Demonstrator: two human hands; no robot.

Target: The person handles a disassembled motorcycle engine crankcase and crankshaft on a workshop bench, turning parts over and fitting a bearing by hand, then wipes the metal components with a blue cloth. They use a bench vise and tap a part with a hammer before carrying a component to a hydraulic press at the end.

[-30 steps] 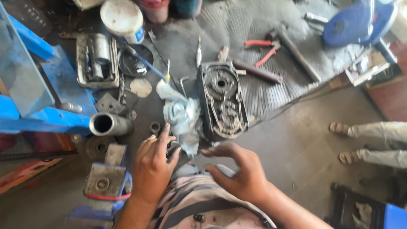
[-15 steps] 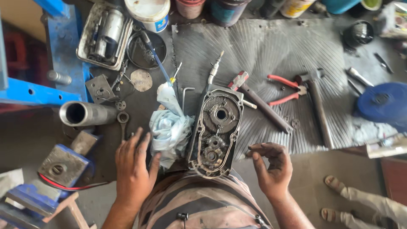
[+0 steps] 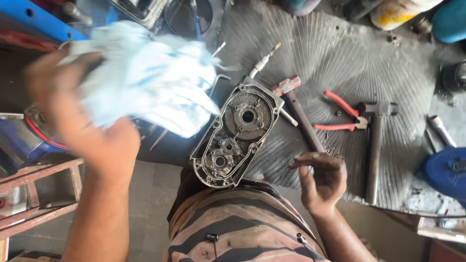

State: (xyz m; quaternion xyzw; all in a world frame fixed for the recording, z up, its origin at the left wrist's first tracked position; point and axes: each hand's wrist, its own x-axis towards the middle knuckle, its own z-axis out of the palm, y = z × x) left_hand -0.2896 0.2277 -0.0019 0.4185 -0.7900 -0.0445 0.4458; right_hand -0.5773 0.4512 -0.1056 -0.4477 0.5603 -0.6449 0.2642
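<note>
- Cloth, pale blue and white and blurred, was bunched in the left hand, raised above the left part of the mat; the fingers were closed round it, so that grip was holding the cloth.
- Gear housing, an open oval metal casing with greasy gears and a round bearing hole inside, lay tilted on the ribbed grey mat, just right of the cloth and right in front of the person's striped shirt.
- Right hand hovered over the near edge of the mat, just right of the housing, fingers curled inward with thumb and fingertips close together; whether that narrow grip held anything small I could not tell.
- Hammer with a dark handle lay slanted beside the housing, its head near the housing's upper corner.
- Red-handled pliers lay further right on the mat, touching a long metal bar tool.
- Screwdriver-like bit lay above the housing.
- Blue round object sat at the far right edge.
- Wooden frame stood at lower left.
</note>
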